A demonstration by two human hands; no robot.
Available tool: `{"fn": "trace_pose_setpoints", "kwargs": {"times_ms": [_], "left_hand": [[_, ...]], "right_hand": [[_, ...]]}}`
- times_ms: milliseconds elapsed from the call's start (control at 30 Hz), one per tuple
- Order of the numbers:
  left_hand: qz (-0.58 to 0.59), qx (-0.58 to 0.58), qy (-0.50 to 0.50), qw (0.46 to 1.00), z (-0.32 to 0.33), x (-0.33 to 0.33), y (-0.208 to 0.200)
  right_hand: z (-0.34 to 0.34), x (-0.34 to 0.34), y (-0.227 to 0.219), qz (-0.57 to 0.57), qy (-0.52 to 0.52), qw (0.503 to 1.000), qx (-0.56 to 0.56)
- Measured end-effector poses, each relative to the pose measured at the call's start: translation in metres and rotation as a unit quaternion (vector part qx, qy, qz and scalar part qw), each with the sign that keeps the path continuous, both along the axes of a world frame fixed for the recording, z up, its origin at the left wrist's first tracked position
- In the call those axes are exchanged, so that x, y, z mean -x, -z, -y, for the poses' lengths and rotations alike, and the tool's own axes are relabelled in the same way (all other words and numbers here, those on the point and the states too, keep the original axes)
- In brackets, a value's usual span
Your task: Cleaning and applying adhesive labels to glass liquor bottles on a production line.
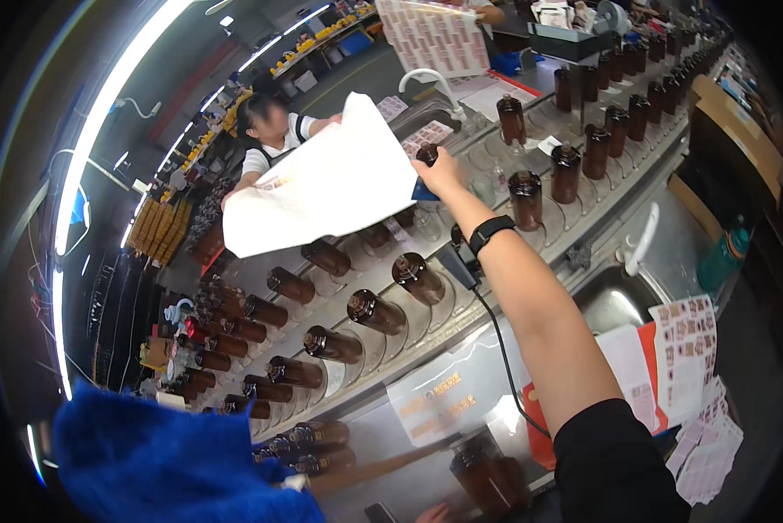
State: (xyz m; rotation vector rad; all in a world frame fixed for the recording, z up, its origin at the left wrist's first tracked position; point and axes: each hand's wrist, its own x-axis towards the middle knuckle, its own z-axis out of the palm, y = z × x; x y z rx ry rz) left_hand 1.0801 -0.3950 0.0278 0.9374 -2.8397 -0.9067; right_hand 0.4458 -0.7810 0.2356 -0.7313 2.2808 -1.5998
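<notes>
A brown bottle (427, 154) is across the line, its top in the person's right hand (445, 178), fingers seemingly curled snugly round it; the left hand I can't make out. I'd keep that hold firm and the wrist clear of the white sheet (322, 187) just beside it, which a co-worker (274, 131) holds up. Nearer, orange print on a paper (409, 414) and the label sheets (686, 349) by the sink (616, 305) are too blurred to read.
</notes>
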Motion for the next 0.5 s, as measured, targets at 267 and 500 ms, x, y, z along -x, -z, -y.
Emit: {"fn": "trace_pose_setpoints", "kwargs": {"times_ms": [267,500], "left_hand": [[0.088,-0.026,-0.208,0.974,-0.026,-0.040,-0.074],[0.135,-0.020,-0.268,0.954,-0.011,-0.043,-0.100]], "right_hand": [[0.036,0.097,-0.039,-0.030,0.115,0.988,0.098],[0.010,0.264,-0.083,-0.067,0.269,0.961,0.005]]}}
